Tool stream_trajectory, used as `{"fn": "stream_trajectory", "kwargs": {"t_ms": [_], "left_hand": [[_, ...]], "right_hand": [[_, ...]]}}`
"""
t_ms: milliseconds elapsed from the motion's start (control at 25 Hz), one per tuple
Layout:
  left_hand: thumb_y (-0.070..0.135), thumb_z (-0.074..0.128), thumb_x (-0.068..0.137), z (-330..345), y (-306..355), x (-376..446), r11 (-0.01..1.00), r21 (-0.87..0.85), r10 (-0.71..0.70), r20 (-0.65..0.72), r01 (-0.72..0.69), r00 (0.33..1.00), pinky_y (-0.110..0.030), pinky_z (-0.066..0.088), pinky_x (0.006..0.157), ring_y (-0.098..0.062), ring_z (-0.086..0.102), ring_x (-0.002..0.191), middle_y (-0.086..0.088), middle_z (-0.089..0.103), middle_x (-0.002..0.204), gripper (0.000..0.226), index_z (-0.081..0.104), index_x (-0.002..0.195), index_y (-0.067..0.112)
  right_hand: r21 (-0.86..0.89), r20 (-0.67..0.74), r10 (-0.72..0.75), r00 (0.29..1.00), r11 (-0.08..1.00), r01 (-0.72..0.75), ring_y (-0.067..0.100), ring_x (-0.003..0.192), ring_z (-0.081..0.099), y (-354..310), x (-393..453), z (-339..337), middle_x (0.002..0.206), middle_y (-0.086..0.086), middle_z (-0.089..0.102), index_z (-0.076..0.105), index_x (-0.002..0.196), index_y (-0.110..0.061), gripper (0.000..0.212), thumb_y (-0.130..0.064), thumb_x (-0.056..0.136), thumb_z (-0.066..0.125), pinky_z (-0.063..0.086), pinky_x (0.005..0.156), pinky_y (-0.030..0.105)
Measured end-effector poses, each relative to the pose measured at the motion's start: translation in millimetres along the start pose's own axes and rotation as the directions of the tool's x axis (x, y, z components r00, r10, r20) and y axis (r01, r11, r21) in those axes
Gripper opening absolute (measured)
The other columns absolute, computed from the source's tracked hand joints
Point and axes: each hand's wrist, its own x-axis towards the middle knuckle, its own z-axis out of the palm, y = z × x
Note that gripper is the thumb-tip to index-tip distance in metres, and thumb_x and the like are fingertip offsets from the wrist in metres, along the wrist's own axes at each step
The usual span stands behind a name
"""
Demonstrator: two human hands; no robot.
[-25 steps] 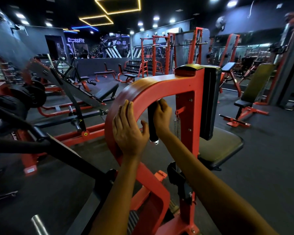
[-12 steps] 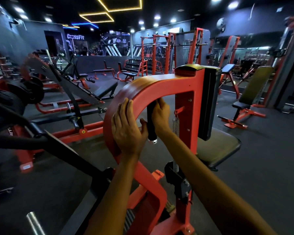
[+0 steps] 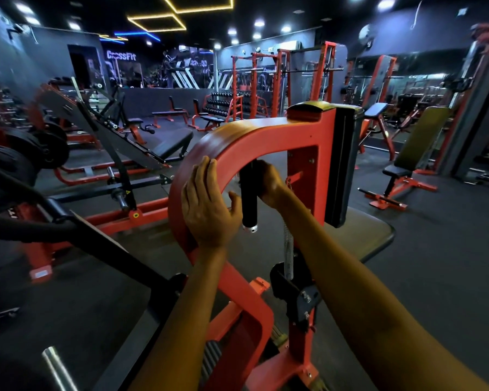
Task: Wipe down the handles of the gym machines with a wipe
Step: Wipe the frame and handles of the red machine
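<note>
**Both hands on the red machine, wipe out of sight**

No wipe can be made out; if one is in the right hand (image 3: 268, 183), the fingers and the handle (image 3: 249, 197) cover it. That hand curls round the upper part of the handle from its right side, fingertips hidden behind the black grip, so only the knuckles and the back of the hand show. The top of the handle, where it joins the frame, is lost in shadow just above the hand.

The handle is a black cylinder with its long axis upright, hanging down under the red arch (image 3: 237, 145); its silver end cap (image 3: 250, 228) points at the floor, below and just left of the right wrist.

The left hand (image 3: 206, 204) lies flat against the broad curved face of the arch, fingers straight and together, thumb spread toward the handle but apart from it. It holds nothing.

A coil spring (image 3: 288, 255) runs down beside the right forearm. To the right of that arm is a dark seat pad (image 3: 367, 235), partly covered by an upright black back pad (image 3: 342, 165)
</note>
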Motion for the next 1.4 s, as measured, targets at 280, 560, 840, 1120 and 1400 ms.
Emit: {"fn": "stream_trajectory", "kwargs": {"t_ms": [280,560,840,1120,1400], "left_hand": [[0.018,0.073,0.064,-0.5,0.5,-0.4,1.000,-0.003,-0.016,0.025,0.017,1.000,-0.041,0.039,0.101,-0.027,0.045,0.124,-0.012,0.053,0.136,0.077,0.045,0.135,0.005],[0.021,0.072,0.066,0.2,-0.2,-1.1,1.000,0.011,-0.014,0.027,0.014,1.000,-0.039,0.039,0.098,-0.028,0.049,0.121,-0.012,0.053,0.136,0.075,0.047,0.135,0.005],[0.024,0.073,0.068,1.0,-0.7,-1.9,1.000,0.022,-0.018,0.030,0.017,0.999,-0.042,0.042,0.097,-0.028,0.048,0.123,-0.012,0.052,0.137,0.076,0.045,0.136,0.006],[0.024,0.074,0.068,1.9,-1.3,-1.6,1.000,0.012,-0.026,0.041,0.025,0.999,-0.041,0.041,0.098,-0.026,0.044,0.124,-0.012,0.052,0.137,0.076,0.044,0.136,0.006],[0.025,0.071,0.071,1.8,-1.1,-2.5,0.999,0.027,-0.019,0.037,0.018,0.999,-0.040,0.040,0.099,-0.025,0.042,0.124,-0.012,0.052,0.138,0.074,0.043,0.137,0.006]], "right_hand": [[0.022,-0.103,-0.025,0.994,0.999,0.027,0.016,0.069,0.060,16.5,-14.5,8.8,0.078,0.007,0.063,0.060,0.087,-0.009,0.039,-0.022,0.102,0.027,0.049,0.063,0.023],[0.008,-0.054,-0.111,0.992,0.994,0.112,0.011,0.063,0.064,42.9,-31.9,3.9,0.069,0.001,0.068,0.064,0.084,-0.008,0.039,-0.018,0.100,0.031,0.052,0.063,0.020],[-0.143,-0.040,-0.089,0.995,0.986,0.082,0.011,0.062,0.058,68.8,-43.4,-7.6,0.073,0.004,0.064,0.063,0.085,-0.006,0.044,-0.020,0.102,0.025,0.048,0.057,0.020],[0.008,-0.157,0.110,0.981,0.994,-0.110,0.018,0.061,0.048,92.0,-51.0,-5.0,0.060,0.002,0.058,0.059,0.076,-0.011,0.042,-0.013,0.100,0.025,0.043,0.071,0.036],[0.455,-0.121,0.419,0.900,0.829,-0.325,0.029,0.077,0.056,95.1,-58.4,-14.2,0.065,0.019,0.064,0.050,0.074,0.001,0.038,0.002,0.097,0.020,0.046,0.089,0.038]]}}
